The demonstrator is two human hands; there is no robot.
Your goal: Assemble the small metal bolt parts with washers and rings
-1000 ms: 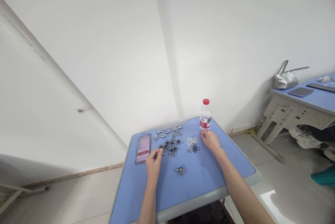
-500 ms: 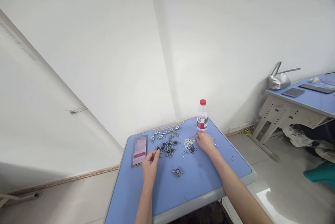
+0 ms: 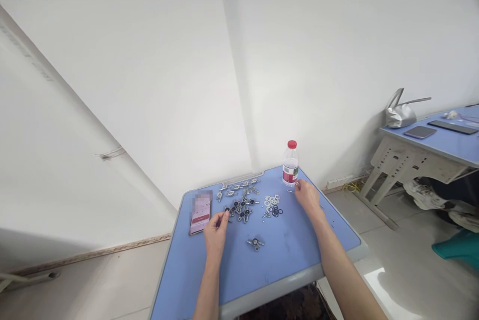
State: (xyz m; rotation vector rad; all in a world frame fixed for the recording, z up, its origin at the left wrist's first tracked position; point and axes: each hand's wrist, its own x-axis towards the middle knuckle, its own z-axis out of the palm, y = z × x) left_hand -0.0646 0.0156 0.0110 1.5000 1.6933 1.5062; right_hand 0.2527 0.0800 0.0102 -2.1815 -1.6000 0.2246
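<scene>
My left hand [image 3: 215, 230] is closed in a pinch at the left edge of a cluster of metal fittings with black rings [image 3: 242, 208]. What its fingertips hold is hidden. My right hand [image 3: 308, 196] is closed too, fingertips beside the base of a clear bottle with a red cap [image 3: 290, 170]. A thin metal rod [image 3: 291, 191] shows just left of those fingertips; whether they grip it is unclear. Between the hands lie flat pale metal plates [image 3: 272, 201], black rubber rings [image 3: 276, 211] and tiny metal balls [image 3: 266, 215]. One fitting [image 3: 255, 243] sits apart, nearer me.
A phone [image 3: 200, 215] lies at the left of the blue table [image 3: 239, 280]. Several fork-shaped metal parts [image 3: 232, 190] are along its back edge, near the white wall. To the right stands another blue table [image 3: 452, 138] with a silver bag [image 3: 400, 114].
My right hand has moved right, away from the pale plates to beside the bottle's base. My left hand has stayed at the cluster's left edge.
</scene>
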